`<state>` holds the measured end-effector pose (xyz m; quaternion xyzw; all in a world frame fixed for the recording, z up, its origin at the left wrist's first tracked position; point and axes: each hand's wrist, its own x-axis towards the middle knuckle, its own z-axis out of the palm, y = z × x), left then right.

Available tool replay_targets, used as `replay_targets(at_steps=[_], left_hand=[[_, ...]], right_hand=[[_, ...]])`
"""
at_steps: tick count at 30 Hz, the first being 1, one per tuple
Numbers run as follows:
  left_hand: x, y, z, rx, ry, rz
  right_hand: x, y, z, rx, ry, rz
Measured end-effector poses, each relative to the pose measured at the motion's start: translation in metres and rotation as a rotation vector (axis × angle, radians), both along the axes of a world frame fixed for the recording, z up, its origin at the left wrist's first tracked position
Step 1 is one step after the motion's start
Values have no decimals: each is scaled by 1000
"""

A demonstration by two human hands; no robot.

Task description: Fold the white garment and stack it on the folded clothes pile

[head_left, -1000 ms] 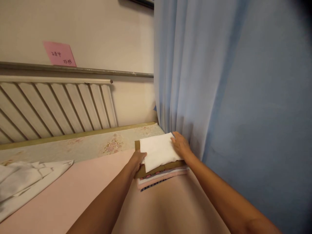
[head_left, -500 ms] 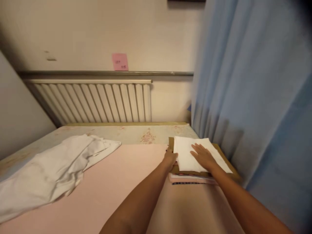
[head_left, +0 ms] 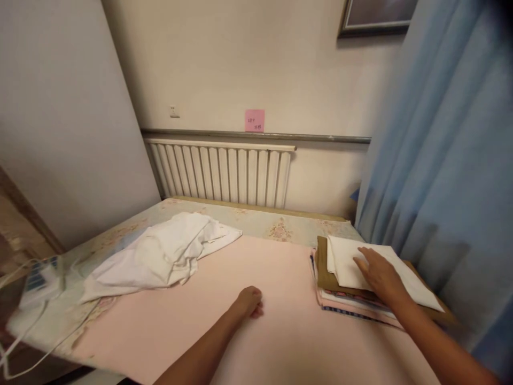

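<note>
My right hand (head_left: 379,270) lies with fingers stretched on a folded white cloth (head_left: 348,262). That cloth tops a stack of folded cloths, with a brown one (head_left: 324,267) just beneath and pink, white and dark-patterned edges lower down. Over the pink sheet (head_left: 272,262), left of the stack, my left hand (head_left: 249,302) is loosely closed, its fingers curled in and nothing visible in them. Farther left a crumpled white cloth (head_left: 160,256) is heaped across the pink sheet and the flowered cover (head_left: 256,219).
A blue curtain (head_left: 436,160) hangs close along the right side. Behind the bed are a radiator (head_left: 220,168) and a wall rail (head_left: 312,137). At the left edge sit a power strip (head_left: 42,283) and white cables (head_left: 36,363), beside a tall pale panel (head_left: 76,107).
My left hand has come away from the stack's left edge, moved left and curled. My right hand stays on the white cloth. The view has turned left.
</note>
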<state>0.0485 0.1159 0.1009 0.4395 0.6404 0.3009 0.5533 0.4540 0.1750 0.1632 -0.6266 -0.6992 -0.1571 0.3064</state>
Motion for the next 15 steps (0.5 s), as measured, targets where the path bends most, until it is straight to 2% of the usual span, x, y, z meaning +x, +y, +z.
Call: replay_targets(at_steps=[2, 4, 6, 8, 10, 12, 15], left_hand=[[-36, -10, -7, 14, 38, 76], [-72, -16, -12, 34, 93, 167], [-110, -20, -15, 66, 164, 266], [-149, -22, -14, 117, 251, 377], [-188, -23, -10, 172, 361, 494], [-222, -23, -5, 210, 466, 606], [-260, -20, 2, 237, 562, 722]], right_hand=[[-44, -24, -2, 32, 85, 86], [-93, -52, -20, -30, 166, 212], [-140, -83, -56, -96, 199, 310], [-179, -110, -101, -124, 178, 327], [-207, -129, -144, -68, 116, 356], [-222, -141, -173, 38, 8, 479], [-229, -144, -188, 139, -92, 562]])
